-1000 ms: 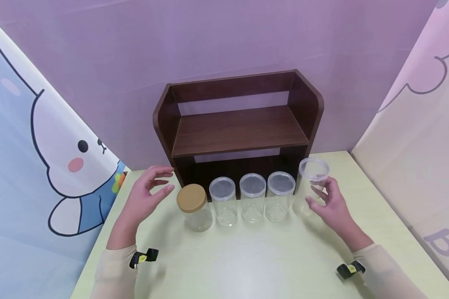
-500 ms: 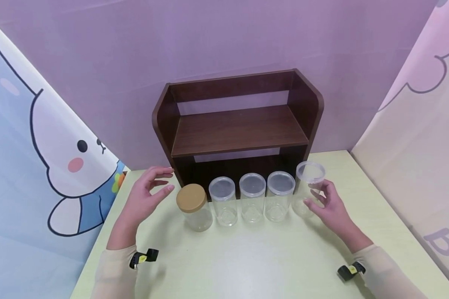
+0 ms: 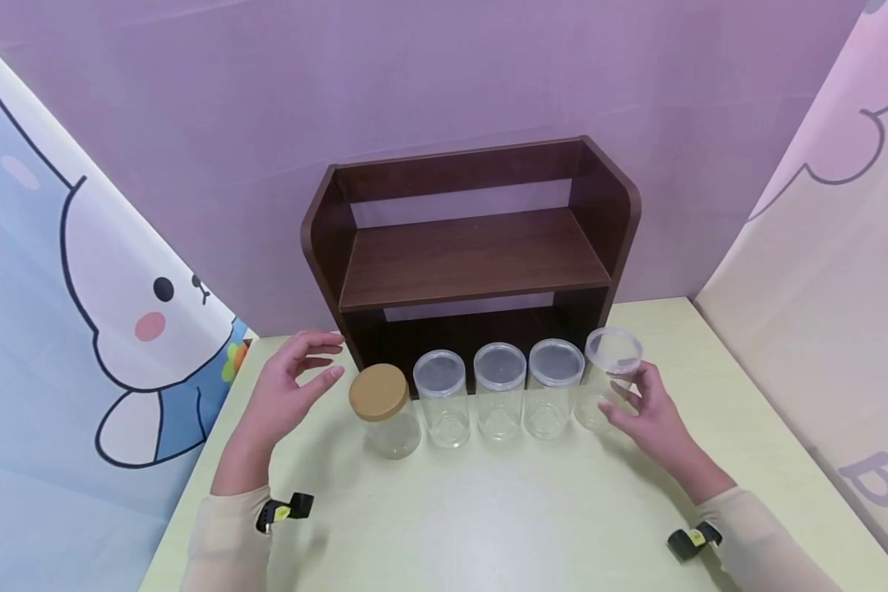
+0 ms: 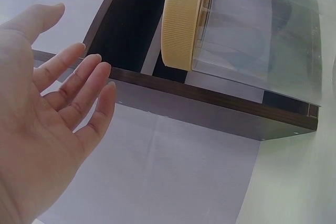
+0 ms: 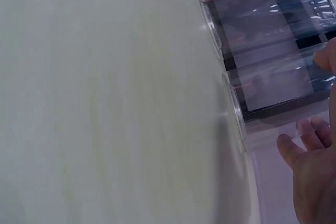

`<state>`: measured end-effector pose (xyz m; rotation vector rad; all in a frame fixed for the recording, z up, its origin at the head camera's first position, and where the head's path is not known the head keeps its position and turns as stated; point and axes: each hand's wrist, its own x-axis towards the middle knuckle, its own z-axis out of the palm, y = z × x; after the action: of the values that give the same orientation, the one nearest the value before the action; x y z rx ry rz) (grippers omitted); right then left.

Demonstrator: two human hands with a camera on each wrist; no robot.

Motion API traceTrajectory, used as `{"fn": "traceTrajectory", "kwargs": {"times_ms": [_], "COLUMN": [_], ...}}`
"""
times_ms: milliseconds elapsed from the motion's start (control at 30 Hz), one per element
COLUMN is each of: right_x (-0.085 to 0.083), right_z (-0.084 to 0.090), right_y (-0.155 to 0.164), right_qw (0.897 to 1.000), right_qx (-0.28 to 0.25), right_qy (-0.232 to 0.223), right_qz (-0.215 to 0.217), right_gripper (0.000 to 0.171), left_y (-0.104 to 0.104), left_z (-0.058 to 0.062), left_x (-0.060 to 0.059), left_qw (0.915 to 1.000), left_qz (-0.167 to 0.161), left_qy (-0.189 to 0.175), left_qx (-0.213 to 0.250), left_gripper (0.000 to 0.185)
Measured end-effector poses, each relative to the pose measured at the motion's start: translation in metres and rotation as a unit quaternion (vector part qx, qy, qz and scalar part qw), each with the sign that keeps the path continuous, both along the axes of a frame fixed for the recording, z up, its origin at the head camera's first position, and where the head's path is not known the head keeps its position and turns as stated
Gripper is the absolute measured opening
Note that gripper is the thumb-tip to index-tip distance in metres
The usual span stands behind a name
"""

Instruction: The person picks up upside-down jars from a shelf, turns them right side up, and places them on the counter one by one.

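A: Your left hand (image 3: 284,395) hovers with fingers spread, just left of the tan-lidded jar (image 3: 385,411).

B: Three clear jars follow; your right hand (image 3: 647,415) grips the tilted end jar (image 3: 608,376). Bare table (image 3: 488,518) in front, shelf (image 3: 474,255) close behind.

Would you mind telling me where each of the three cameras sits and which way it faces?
Head: worn on the head, looking forward and down at the table, shelf and jar row; both hands and sleeves show.
Left wrist: looks past the open left hand to the tan-lidded jar.
Right wrist: looks across the table at the clear jars; right hand's fingertips show.
Shared: head and left wrist both show the tan-lidded jar and the shelf.
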<state>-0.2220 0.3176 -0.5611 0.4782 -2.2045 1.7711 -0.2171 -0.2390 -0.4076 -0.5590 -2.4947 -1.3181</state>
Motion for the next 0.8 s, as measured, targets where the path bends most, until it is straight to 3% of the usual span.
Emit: {"fn": "traceTrajectory", "kwargs": {"times_ms": [800], "right_x": [0.0073], "right_z": [0.0031], "right_y": [-0.0081], "right_qw": [0.999], "right_qx": [-0.004], "right_qy": [-0.032], "right_qz": [0.005], "right_gripper": [0.08], "left_y": [-0.0013], "left_z": [-0.0006], "left_x": [-0.002], "left_qw": [1.0], "left_qz": [-0.004], "left_qy": [0.003], "left_qx": [0.004], "left_gripper": [0.036]}}
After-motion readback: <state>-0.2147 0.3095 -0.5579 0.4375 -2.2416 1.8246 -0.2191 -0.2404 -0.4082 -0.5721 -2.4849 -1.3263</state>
